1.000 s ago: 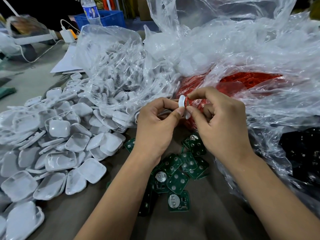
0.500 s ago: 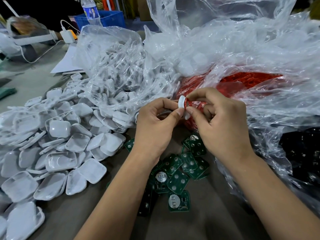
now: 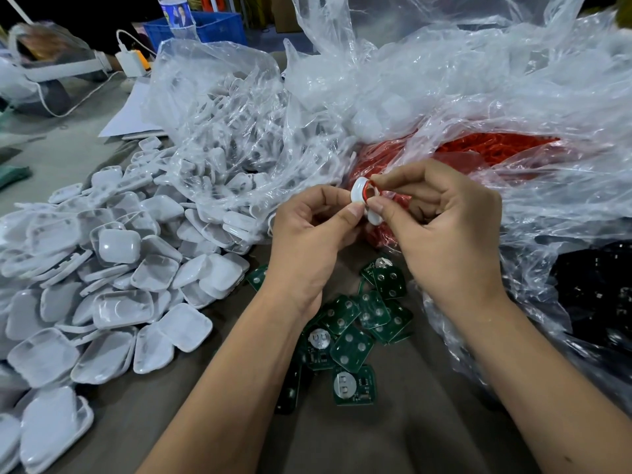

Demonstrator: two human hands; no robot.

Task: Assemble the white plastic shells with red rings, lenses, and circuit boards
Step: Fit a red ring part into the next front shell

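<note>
My left hand [image 3: 309, 241] pinches a small white plastic shell [image 3: 359, 193] between thumb and forefinger, held on edge above the table. My right hand [image 3: 441, 230] pinches a red ring [image 3: 368, 190] against that shell's right side; a second white piece [image 3: 374, 217] shows under my right thumb. Below my hands lie several green circuit boards [image 3: 352, 323] in a loose heap. A big pile of white shells [image 3: 113, 268] covers the left of the table. A clear bag of red rings [image 3: 485, 153] sits just behind my hands.
A clear bag of more white parts [image 3: 232, 131] stands at the back centre. Crumpled clear plastic [image 3: 478, 80] fills the right side, with a bag of black parts [image 3: 598, 295] at the right edge. A blue crate [image 3: 212, 27], a bottle and a white charger [image 3: 131, 63] are far back left.
Hardly anything differs; both hands stay together on the shell and ring, with only slight finger shifts.
</note>
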